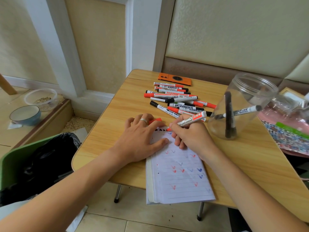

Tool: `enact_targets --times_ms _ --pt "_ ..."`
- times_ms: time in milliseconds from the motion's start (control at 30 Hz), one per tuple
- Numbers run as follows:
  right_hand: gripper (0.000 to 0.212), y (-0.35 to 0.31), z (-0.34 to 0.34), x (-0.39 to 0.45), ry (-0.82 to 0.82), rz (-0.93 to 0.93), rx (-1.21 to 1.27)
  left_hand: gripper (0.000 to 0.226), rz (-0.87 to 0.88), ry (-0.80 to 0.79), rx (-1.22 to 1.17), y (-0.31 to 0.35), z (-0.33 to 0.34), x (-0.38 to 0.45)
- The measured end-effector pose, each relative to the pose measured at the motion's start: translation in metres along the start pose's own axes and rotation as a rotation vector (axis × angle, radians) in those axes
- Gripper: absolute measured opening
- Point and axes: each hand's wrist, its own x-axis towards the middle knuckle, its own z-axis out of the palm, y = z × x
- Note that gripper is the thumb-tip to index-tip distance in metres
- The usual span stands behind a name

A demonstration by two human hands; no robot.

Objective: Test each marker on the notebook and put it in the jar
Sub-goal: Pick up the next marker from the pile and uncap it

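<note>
A lined notebook [180, 178] lies open at the table's near edge, its page covered with red, blue and black check marks. My right hand [192, 139] grips a white whiteboard marker [190, 120] with its red tip pressed on the top of the page. My left hand [142, 139] lies flat on the notebook's upper left corner, and a red cap [155, 121] shows between its fingers. A pile of several red and black markers [177, 101] lies beyond the hands. To the right stands a clear plastic jar [240, 106] with two black markers inside.
An orange phone [174, 79] lies behind the marker pile. The small wooden table [103, 131] has a green bin with a black bag [41, 161] at its left. A pink patterned pouch [291, 131] sits at the right edge. Bowls [25, 114] stand on the floor at left.
</note>
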Motion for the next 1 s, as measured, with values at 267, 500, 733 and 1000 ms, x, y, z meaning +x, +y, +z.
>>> enact_targets --times_ms 267,500,733,1000 --pt "0.016 -0.01 0.009 -0.01 0.145 0.008 0.218 0.057 0.042 0.132 -0.1 0.002 -0.002 -0.001" --pt "0.014 -0.014 0.014 -0.018 0.198 0.021 0.335 0.018 0.022 0.309 -0.198 0.004 -0.008 -0.003" --pt "0.018 -0.013 0.012 -0.022 0.111 -0.028 0.342 0.033 -0.05 0.357 -0.423 0.002 -0.011 -0.002" --pt "0.016 -0.012 0.014 -0.022 0.016 -0.088 0.26 0.026 0.112 0.276 -0.443 0.004 -0.019 -0.006"
